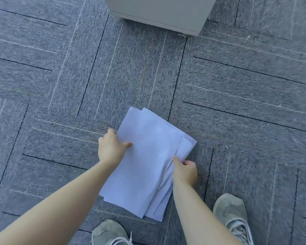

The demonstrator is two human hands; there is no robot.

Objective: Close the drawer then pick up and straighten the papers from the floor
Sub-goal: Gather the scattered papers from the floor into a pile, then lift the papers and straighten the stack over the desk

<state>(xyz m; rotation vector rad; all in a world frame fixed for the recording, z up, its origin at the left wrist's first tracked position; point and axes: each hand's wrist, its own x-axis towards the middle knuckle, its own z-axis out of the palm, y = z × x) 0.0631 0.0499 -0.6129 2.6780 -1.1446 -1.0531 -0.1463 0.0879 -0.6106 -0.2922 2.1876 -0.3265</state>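
Both hands grip the uneven stack of white paper sheets [148, 160] above grey carpet: left hand [111, 149] at nine o'clock edge, right hand [185, 171] at four. Long axis runs eleven-to-five.

Carpet floor [60, 76] is open on all sides of the papers [145, 165]. Obstacles: grey cabinet [159, 13] well beyond them; two shoes [231, 213] near their close edge.
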